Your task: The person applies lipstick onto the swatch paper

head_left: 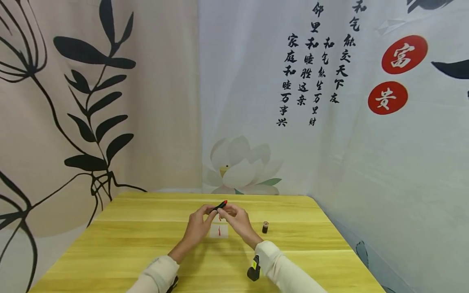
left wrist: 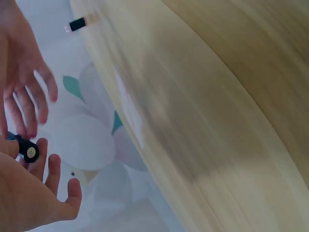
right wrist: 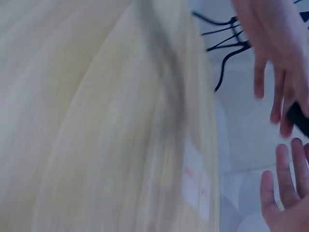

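Note:
A black lipstick (head_left: 221,206) with its red tip bared is held between both hands over the far half of the table. My left hand (head_left: 198,223) pinches the tube between thumb and fingers. The tube's round base (left wrist: 31,152) faces the left wrist camera, and the outer fingers spread away from it. The thumb and fingertips of my right hand (head_left: 239,221) grip the same tube from the other side, its outer fingers (right wrist: 286,181) extended. Below the hands lie white paper pieces (head_left: 214,234) with red marks; the hands partly cover them in the head view.
A small black cylinder with a clear, pinkish top (head_left: 265,227) stands to the right of the hands. Black devices (head_left: 253,270) sit at both wrists. The wooden table (head_left: 311,236) ends at a wall cloth (head_left: 165,101) printed with plants and characters.

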A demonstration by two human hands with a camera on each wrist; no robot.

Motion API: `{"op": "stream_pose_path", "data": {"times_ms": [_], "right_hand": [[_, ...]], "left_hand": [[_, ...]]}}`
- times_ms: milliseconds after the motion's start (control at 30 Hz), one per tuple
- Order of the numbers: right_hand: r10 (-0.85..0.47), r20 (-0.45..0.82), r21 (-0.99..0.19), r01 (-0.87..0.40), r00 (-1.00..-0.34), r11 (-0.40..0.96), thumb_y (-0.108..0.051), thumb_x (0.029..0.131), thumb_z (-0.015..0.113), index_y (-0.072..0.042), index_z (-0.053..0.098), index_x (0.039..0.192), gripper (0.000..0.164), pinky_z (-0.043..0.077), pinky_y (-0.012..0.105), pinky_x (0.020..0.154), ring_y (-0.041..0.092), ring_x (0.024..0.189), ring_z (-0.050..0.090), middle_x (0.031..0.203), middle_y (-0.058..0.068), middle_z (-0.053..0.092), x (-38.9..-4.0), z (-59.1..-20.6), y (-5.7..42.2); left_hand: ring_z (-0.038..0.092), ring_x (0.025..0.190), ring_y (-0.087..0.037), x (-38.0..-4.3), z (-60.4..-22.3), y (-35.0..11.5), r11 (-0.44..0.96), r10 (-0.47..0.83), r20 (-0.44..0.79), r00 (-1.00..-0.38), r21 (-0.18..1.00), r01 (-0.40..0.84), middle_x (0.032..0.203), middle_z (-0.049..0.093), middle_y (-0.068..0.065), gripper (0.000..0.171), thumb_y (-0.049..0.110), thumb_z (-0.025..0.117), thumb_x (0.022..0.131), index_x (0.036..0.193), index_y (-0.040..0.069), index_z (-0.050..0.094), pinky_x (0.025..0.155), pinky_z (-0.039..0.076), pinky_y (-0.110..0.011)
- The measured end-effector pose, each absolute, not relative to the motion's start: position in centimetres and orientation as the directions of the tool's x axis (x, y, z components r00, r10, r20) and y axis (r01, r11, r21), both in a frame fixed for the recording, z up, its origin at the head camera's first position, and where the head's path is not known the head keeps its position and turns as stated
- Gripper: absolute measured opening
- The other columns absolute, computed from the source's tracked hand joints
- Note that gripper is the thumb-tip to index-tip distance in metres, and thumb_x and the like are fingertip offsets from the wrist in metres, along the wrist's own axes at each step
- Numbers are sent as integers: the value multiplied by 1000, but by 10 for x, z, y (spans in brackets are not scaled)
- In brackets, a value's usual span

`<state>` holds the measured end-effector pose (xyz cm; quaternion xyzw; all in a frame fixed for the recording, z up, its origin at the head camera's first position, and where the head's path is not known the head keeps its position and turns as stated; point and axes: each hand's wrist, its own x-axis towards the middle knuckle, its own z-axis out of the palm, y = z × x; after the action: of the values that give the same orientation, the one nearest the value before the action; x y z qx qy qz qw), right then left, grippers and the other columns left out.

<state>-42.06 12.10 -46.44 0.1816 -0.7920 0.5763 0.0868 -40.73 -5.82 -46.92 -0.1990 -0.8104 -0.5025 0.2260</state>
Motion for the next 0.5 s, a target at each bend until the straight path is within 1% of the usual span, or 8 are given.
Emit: {"op": "stream_pose_path", "data": {"times_ms": [33, 133, 200, 300, 400, 500], "right_hand": [[-169, 343, -894, -376, -924, 244, -28, 105, 66, -6, 70, 122, 29, 57, 46, 92, 32, 104, 71, 112, 13, 75, -421, -463, 119], [-122, 345, -904, -365, -930, 225, -32, 103, 69, -7, 72, 115, 27, 58, 41, 88, 24, 97, 72, 107, 11, 75, -422, -461, 117], [-102, 354, -902, -368, -930, 226, -34, 101, 72, -9, 73, 113, 27, 58, 39, 86, 20, 95, 71, 106, 7, 75, -423, -462, 119], [-93, 347, -901, -360, -933, 242, -38, 97, 75, -13, 74, 110, 28, 57, 37, 86, 17, 96, 70, 106, 2, 75, -423, -464, 122], [-102, 344, -898, -359, -933, 256, -41, 96, 76, -15, 74, 109, 29, 58, 37, 87, 14, 95, 71, 106, 0, 75, -423, -466, 124], [-108, 340, -898, -357, -934, 257, -42, 96, 75, -15, 74, 109, 31, 58, 37, 87, 13, 95, 70, 106, 1, 75, -422, -466, 125]], "left_hand": [[70, 110, -32, -407, -469, -55, 414, 97, 573, -814, 721, 556, 105, 75, -2, 21, 17, 65, 105, 122, 7, 69, 92, 52, -60], [68, 114, -35, -405, -468, -49, 408, 104, 571, -814, 722, 559, 108, 75, -5, 22, 19, 64, 106, 124, 8, 68, 96, 50, -63], [67, 115, -35, -404, -468, -46, 430, 104, 555, -825, 723, 540, 112, 74, -6, 23, 22, 65, 105, 125, 10, 68, 97, 50, -63], [66, 114, -34, -404, -469, -45, 497, 112, 547, -829, 692, 524, 115, 72, -6, 27, 27, 71, 102, 123, 12, 68, 96, 51, -60], [66, 107, -30, -405, -472, -45, 557, 110, 570, -814, 643, 526, 111, 72, -3, 29, 31, 78, 96, 117, 13, 71, 94, 50, -58], [65, 99, -24, -407, -473, -44, 575, 96, 605, -790, 614, 540, 102, 72, 1, 26, 30, 83, 91, 109, 14, 73, 91, 51, -55]]}}
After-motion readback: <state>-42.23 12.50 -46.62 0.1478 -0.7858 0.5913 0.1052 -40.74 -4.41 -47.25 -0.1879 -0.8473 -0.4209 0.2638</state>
